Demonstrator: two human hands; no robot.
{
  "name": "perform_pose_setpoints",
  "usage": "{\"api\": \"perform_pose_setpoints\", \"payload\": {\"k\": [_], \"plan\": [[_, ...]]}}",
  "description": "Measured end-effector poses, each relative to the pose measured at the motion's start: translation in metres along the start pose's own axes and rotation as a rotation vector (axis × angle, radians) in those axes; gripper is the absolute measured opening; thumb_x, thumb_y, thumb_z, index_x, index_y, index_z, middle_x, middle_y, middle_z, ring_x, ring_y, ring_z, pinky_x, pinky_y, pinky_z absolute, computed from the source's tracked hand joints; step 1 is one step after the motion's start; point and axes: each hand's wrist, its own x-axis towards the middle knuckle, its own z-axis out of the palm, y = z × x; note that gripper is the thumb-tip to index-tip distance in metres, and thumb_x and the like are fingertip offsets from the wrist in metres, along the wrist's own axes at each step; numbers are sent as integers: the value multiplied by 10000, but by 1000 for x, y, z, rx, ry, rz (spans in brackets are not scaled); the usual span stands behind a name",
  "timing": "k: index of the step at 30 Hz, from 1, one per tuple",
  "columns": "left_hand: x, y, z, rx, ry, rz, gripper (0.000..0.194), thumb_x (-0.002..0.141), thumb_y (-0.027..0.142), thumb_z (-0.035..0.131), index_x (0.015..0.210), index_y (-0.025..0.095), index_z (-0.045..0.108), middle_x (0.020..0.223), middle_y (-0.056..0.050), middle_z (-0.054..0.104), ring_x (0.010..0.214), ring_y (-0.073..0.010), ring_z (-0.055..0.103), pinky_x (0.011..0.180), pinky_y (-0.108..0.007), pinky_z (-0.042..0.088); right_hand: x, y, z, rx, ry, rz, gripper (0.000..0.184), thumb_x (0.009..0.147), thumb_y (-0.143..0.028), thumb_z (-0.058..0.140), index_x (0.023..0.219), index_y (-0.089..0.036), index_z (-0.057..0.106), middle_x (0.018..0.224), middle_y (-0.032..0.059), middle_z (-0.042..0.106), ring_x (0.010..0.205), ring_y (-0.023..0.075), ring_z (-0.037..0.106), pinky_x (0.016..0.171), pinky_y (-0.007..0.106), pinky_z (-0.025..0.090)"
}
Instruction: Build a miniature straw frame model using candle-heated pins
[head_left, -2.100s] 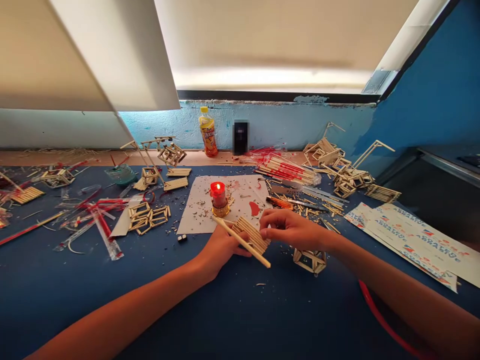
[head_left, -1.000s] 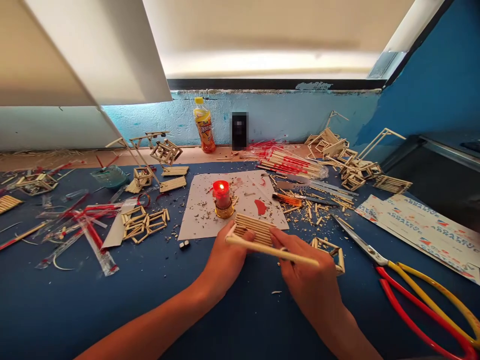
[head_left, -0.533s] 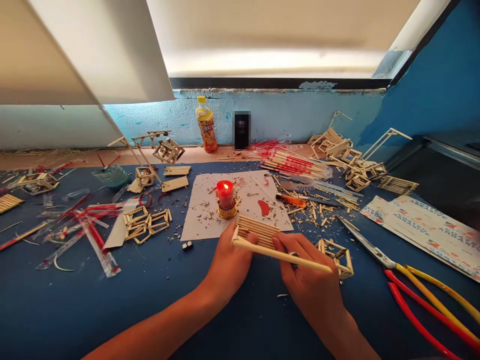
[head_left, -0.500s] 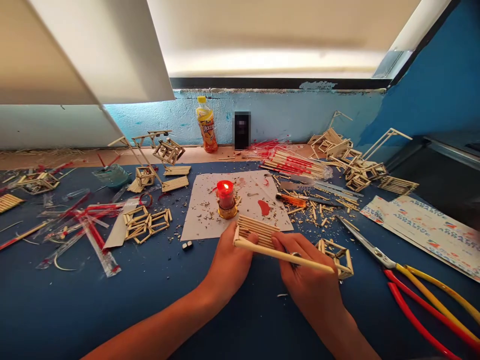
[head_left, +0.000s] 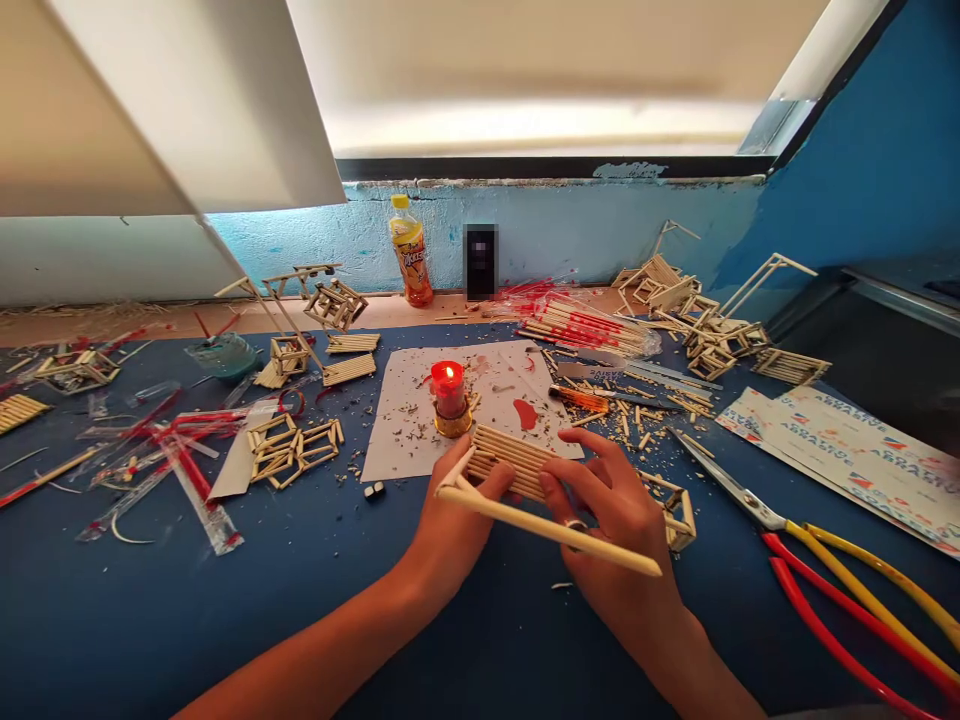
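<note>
Since half a second ago I see my right hand (head_left: 619, 525) has spread its fingers over the stick panel (head_left: 517, 460), and the long stick (head_left: 547, 525) now tilts lower toward the right. My left hand (head_left: 457, 520) grips the panel's left end with the thumb on top, beside the stick's near tip; the right hand pinches the long stick across its knuckles while touching the panel. The panel sits just in front of the lit candle (head_left: 448, 395) on the paper sheet (head_left: 405, 420). My right hand covers part of the small stick frame (head_left: 675, 505). The scissors (head_left: 847, 570) run off the lower right edge of the surface (head_left: 225, 600).
</note>
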Motion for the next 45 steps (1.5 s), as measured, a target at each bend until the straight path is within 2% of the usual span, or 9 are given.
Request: {"api": "perform_pose_setpoints", "payload": {"k": [5, 13, 19, 23, 28, 32, 39, 41, 45], "plan": [[-2, 10, 6, -128, 45, -98, 207, 754, 272, 789, 912, 182, 690, 924, -17, 721, 809, -146, 654, 688, -224, 547, 5, 2, 1, 115, -26, 7, 150, 989, -133, 566, 1035, -204, 689, 1103, 82, 669, 886, 164, 712, 778, 276, 573], [-1, 14, 14, -235, 56, -228, 203, 677, 182, 762, 871, 158, 709, 853, -22, 717, 722, -122, 627, 614, -206, 546, 0, 0, 5, 116, -11, -61, 172, 994, -98, 554, 1068, -202, 669, 1082, 78, 636, 833, 135, 689, 736, 249, 572], [0, 8, 13, -238, 59, -199, 156, 668, 188, 730, 818, 166, 695, 786, -6, 709, 685, -131, 635, 602, -224, 542, -2, 0, 8, 43, 13, -80, 175, 983, -113, 581, 1082, -204, 693, 1112, 91, 675, 873, 162, 722, 744, 262, 589], [3, 0, 11, -197, 81, -188, 102, 702, 192, 680, 796, 173, 645, 788, -5, 700, 681, -131, 635, 580, -215, 508, -5, 1, 9, -46, 53, -144, 195, 972, -107, 607, 1123, -177, 709, 1088, 105, 708, 865, 166, 729, 768, 265, 590], [3, 1, 12, -147, 95, -179, 60, 695, 160, 619, 727, 186, 576, 697, 32, 604, 613, -112, 575, 535, -211, 468, -8, 0, 8, -118, 57, -214, 203, 974, -98, 608, 1146, -114, 714, 955, 112, 718, 857, 190, 720, 812, 302, 588], [2, 3, 13, -135, 90, -170, 119, 678, 149, 614, 652, 194, 507, 637, 52, 523, 571, -96, 526, 526, -209, 467, -9, 2, 5, -97, 15, -244, 254, 993, -87, 578, 1224, -126, 674, 953, 98, 730, 859, 180, 709, 802, 289, 580], [2, 1, 11, -120, 80, -169, 115, 734, 225, 688, 719, 166, 590, 694, 7, 607, 608, -113, 588, 513, -192, 488, -9, 1, 0, -108, -5, -251, 319, 1000, -59, 555, 1299, -149, 622, 918, 61, 750, 779, 162, 696, 779, 283, 552], [2, 2, 11, -118, 80, -165, 128, 733, 230, 704, 721, 162, 596, 704, 0, 617, 614, -114, 596, 512, -189, 493, -10, 1, 0, -123, 13, -251, 290, 1004, -76, 566, 1277, -151, 627, 870, 44, 751, 723, 147, 690, 742, 265, 538], [1, 2, 11, -111, 72, -162, 119, 758, 234, 699, 746, 158, 608, 712, -8, 646, 598, -111, 606, 508, -183, 495, -12, 2, 1, -135, 79, -226, 122, 1011, -143, 591, 1109, -145, 664, 790, 27, 747, 649, 131, 691, 644, 240, 499]]}}
